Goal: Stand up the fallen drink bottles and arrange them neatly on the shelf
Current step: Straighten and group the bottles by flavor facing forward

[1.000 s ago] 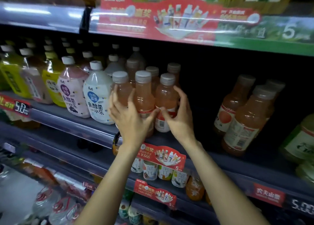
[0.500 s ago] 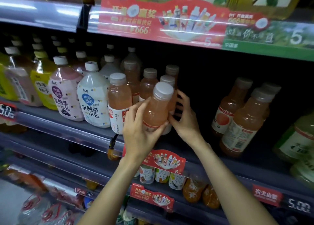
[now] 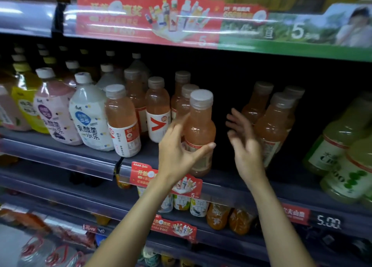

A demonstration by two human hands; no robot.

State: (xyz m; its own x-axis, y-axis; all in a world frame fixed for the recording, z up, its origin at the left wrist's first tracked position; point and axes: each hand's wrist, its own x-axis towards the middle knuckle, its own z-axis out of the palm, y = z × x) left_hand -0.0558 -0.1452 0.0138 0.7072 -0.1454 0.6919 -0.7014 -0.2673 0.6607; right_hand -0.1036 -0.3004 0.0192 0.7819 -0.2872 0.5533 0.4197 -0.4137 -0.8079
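A pink juice bottle (image 3: 201, 125) with a grey cap stands upright at the front of the dark shelf (image 3: 237, 186). My left hand (image 3: 177, 152) is shut on it, thumb across the label and fingers on its left side. My right hand (image 3: 244, 143) hovers just right of that bottle, fingers spread and blurred, touching nothing. Several matching pink bottles (image 3: 158, 109) stand upright in rows to the left and behind. On the right, a group of pink bottles (image 3: 271, 125) leans to the left.
White and pink yoghurt drink bottles (image 3: 88, 113) fill the shelf's left part. Pale green bottles (image 3: 346, 162) stand at the right. A dark gap lies between the held bottle and the leaning group. The upper shelf's banner (image 3: 181, 25) overhangs. Lower shelves hold small bottles.
My left hand has carried the pink bottle rightward and set it upright near the shelf front. My right hand has let go of the rear bottles and pulled away to the right.
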